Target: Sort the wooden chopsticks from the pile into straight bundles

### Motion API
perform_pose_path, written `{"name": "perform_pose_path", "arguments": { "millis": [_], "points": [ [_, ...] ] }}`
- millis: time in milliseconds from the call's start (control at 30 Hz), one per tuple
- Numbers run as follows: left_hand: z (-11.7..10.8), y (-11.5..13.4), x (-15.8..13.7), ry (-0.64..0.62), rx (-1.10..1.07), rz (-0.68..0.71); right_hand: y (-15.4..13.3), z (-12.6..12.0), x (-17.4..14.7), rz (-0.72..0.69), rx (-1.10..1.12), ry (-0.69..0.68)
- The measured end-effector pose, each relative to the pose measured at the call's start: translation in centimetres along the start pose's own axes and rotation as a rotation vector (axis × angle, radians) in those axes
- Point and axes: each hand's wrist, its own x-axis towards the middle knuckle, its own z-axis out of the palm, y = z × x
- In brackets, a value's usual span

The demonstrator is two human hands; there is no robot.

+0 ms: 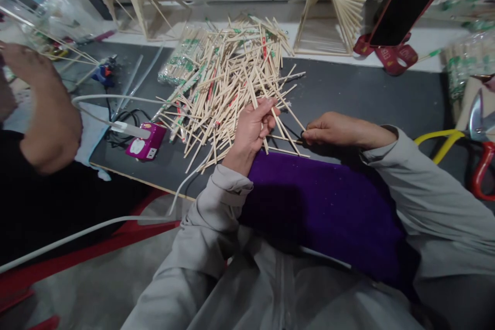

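A loose heap of wooden chopsticks [228,77] lies in front of me, with green and red printed wrappers mixed in. My left hand [255,126] is closed at the near side of the heap, with a few chopsticks between its thumb and fingers. To its right, my right hand [328,130] pinches the near end of a slanting chopstick; the fingertips are partly hidden. Below both hands a purple cloth [328,201] covers my lap and meets the table edge.
Behind the heap stand twisted stick structures [340,5] and a bag of wrapped chopsticks [183,56]. A purple power adapter [146,140] with a white cable sits left, near a glue gun [104,71]. A co-worker's arm [50,108] is at far left. Red-handled cutters [481,170] lie right.
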Motion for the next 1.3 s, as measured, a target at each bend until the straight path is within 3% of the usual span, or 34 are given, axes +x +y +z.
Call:
{"name": "perform_pose_path", "arguments": {
  "millis": [233, 500, 700, 867, 1000, 1100, 1167, 1300],
  "points": [
    [-0.3, 0.0, 0.2, -0.02, -0.006, -0.019, -1.4, 0.9, -0.6, -0.043, 0.113, -0.029],
    [0.5, -0.8, 0.0, 0.024, 0.076, -0.021, -2.3, 2.3, -1.2, 0.047, 0.217, 0.12],
    [0.9, -1.8, -0.1, 0.008, 0.142, 0.05, -2.8, 3.3, -1.1, 0.023, 0.204, 0.129],
    [2.3, -2.2, -1.6, -0.167, 0.194, 0.014, -2.1, 1.8, -0.3, 0.006, 0.276, 0.377],
    [2.1, -1.5, -1.9, -0.128, 0.132, 0.002, -0.9, 0.3, -0.3, 0.107, 0.386, 0.418],
    [1.5, -1.0, -1.6, -0.158, 0.127, -0.048, -0.1, -0.3, -0.6, 0.149, 0.25, 0.315],
    [1.4, -0.8, -1.6, -0.204, 0.132, -0.092, 0.1, -0.6, -0.9, 0.153, 0.044, 0.215],
    [1.7, -0.6, -1.9, -0.279, 0.159, -0.15, 0.0, -0.8, -1.1, 0.088, -0.323, 0.143]
  ]
}}
